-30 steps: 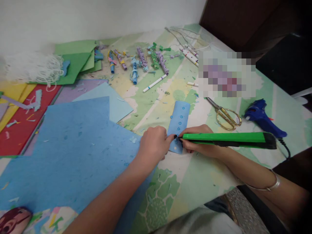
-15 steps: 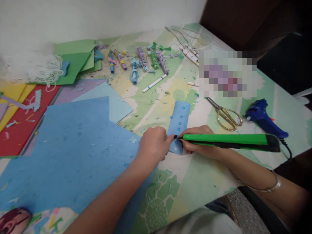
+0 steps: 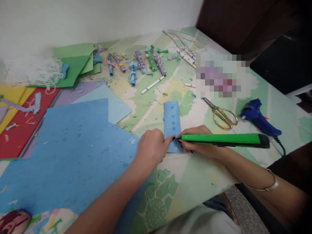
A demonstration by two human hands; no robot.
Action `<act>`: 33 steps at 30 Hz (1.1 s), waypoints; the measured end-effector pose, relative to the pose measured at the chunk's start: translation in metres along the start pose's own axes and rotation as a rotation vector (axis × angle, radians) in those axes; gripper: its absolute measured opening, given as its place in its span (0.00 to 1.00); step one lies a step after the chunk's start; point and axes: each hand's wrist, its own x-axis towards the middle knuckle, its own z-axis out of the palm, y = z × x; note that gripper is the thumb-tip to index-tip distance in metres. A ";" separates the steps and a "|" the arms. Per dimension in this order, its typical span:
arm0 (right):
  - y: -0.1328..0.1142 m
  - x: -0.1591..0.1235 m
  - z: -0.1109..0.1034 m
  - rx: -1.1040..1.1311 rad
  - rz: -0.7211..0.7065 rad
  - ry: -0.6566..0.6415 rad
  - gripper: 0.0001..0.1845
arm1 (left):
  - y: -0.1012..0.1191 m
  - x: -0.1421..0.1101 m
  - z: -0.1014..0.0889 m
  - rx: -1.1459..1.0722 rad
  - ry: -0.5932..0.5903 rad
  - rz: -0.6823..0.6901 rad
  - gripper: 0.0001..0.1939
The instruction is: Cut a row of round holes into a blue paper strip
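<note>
Near you: six decorated rolls (image 3: 133, 76), at least four white markers (image 3: 153, 85), one green tool (image 3: 224, 139), one blue strip (image 3: 172, 118), one pair of scissors (image 3: 221, 115), one glue gun (image 3: 260, 117).

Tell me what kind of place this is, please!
It looks like a craft table, though I can't tell which room it's in. It has gold-handled scissors, a blue hot glue gun and a big blue craft sheet.

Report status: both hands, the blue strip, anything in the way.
Left hand holding blue strip; right hand gripping green tool, tip at strip. Gold-handled scissors beyond right hand, clear.
</note>
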 end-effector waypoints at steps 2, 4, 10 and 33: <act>0.002 0.000 -0.001 0.061 0.019 -0.020 0.08 | 0.000 0.003 -0.001 -0.020 -0.038 0.000 0.27; 0.003 0.000 -0.002 0.101 0.038 -0.025 0.08 | -0.001 0.006 -0.002 -0.038 -0.067 0.004 0.28; -0.001 0.000 -0.002 0.119 0.077 -0.036 0.08 | -0.001 0.006 -0.003 -0.062 -0.092 0.010 0.28; -0.001 -0.001 0.000 0.066 0.054 0.009 0.07 | 0.000 0.006 -0.003 -0.083 -0.117 0.008 0.27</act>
